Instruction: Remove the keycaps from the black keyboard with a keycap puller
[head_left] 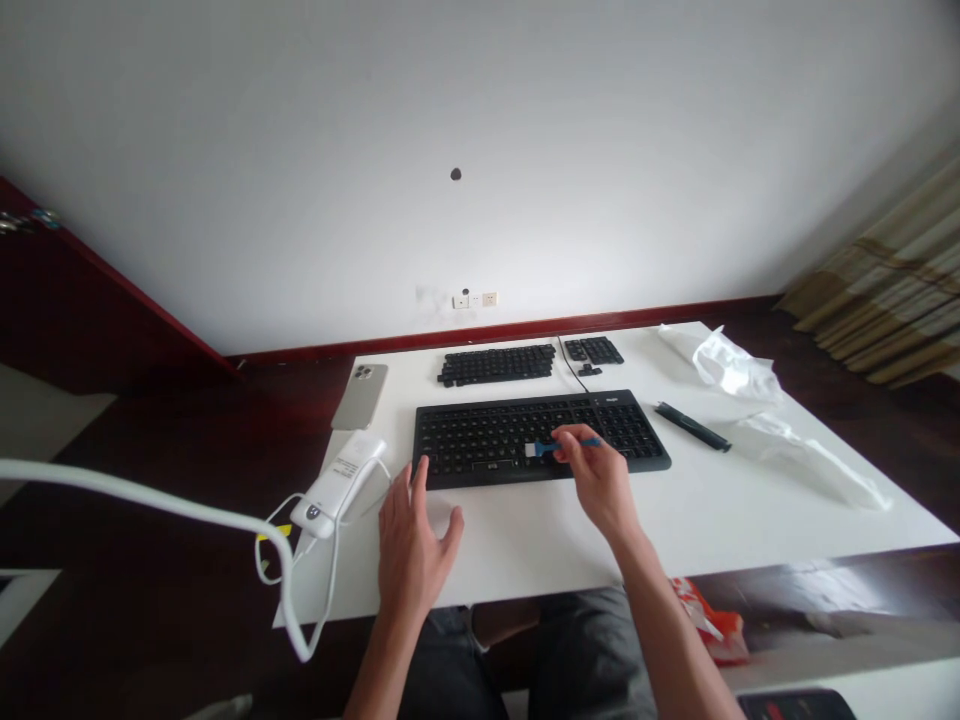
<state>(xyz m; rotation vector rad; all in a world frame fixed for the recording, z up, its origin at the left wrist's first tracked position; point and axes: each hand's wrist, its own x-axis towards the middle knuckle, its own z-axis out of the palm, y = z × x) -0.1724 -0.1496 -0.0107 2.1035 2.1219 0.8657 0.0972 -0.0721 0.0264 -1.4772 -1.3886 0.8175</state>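
A black keyboard frame (480, 440) with its keycaps off lies in the middle of a white table (675, 520). My right hand (596, 475) is pinched on a small blue-handled brush (555, 447) whose white bristles rest on the frame near its middle. My left hand (412, 545) lies flat on the table with fingers spread, its fingertips touching the frame's near-left corner. Behind the frame, removed black keycaps (496, 363) are laid out in rows, with a smaller group (594, 350) to their right.
A phone (361, 395) lies face down at the table's far left. A white device (337, 485) with white cables sits near the left edge. A black pen-like tool (691, 426) and crumpled clear plastic (739, 372) lie on the right. An orange packet (709, 625) lies on the floor.
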